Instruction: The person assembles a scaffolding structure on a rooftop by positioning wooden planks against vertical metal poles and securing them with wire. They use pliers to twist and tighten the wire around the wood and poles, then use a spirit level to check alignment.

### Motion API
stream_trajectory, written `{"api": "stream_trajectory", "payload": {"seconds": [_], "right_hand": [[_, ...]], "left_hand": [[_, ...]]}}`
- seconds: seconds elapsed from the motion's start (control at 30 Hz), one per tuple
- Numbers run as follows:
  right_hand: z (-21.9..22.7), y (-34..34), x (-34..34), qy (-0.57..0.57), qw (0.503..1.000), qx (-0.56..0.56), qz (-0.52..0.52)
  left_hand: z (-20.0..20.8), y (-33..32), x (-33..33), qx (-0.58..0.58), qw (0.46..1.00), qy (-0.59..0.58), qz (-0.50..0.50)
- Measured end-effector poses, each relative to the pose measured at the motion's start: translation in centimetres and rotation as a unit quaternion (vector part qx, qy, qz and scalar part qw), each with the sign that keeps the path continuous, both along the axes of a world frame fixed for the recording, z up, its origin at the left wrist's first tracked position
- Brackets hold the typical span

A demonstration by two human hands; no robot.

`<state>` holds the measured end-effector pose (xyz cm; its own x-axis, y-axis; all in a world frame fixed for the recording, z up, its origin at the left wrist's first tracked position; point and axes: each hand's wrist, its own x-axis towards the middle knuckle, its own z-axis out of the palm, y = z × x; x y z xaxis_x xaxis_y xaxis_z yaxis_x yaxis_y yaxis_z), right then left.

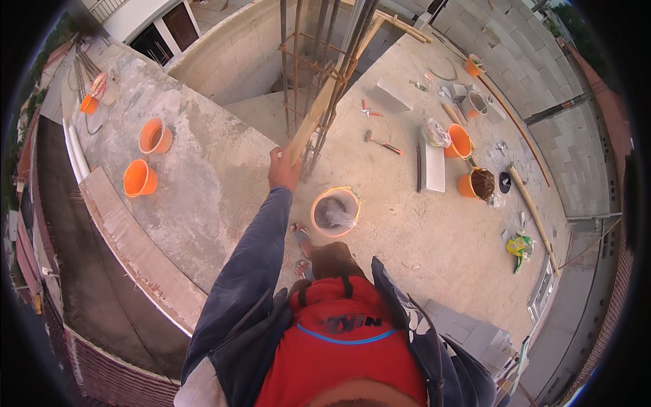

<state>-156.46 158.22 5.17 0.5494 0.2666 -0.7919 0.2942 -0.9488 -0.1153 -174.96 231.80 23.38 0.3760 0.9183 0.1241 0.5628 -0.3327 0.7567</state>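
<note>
A: Head view, go. Hands?
B: Left hand (283, 169): fingers closed round the lower end of a long pale wooden plank (320, 108). Right hand out of sight, so can't tell how open it is or what it has.
A: Plank where?
B: Slanting up and away, alongside a column of rusty steel rebar (285, 74). Contact with the bars unclear.
A: Surface?
B: Rough, stained grey-beige concrete slab (413, 237), open air. Round orange bucket with a pale inside (344, 193) by the feet, grey material and clear plastic in it.
A: Left side?
B: Two round orange plastic buckets (140, 178) near each other, then the slab edge, a dark strip below.
A: Right?
B: Orange-handled claw hammer (384, 143) lying flat, long white rectangular block (432, 167), more buckets, scattered scraps. Grey block wall (522, 57) behind.
A: Far side?
B: Pale low wall (227, 57) past the rebar.
</note>
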Motion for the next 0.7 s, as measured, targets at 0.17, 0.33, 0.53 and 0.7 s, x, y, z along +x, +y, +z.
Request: {"api": "stream_trajectory", "payload": {"seconds": [0.17, 0.33, 0.53, 0.7], "right_hand": [[2.4, 2.9, 4.3, 0.018, 0.997, 0.06, 0.048], [5.2, 12.7, 6.0, -0.024, 0.994, 0.102, -0.024], [12.1, 29.4, 7.7, -0.053, 0.981, 0.186, -0.003], [13.2, 38.5, 9.5, -0.02, 0.971, 0.22, 0.087]], "left_hand": [[1.3, 1.2, -2.2, 0.001, 0.997, -0.075, -0.017], [1.5, 2.7, -2.5, -0.031, 0.996, -0.077, -0.031], [1.9, 3.2, -1.5, -0.103, 0.994, -0.036, 0.001], [0.9, 1.7, -1.4, -0.038, 0.998, -0.016, 0.043]]}}
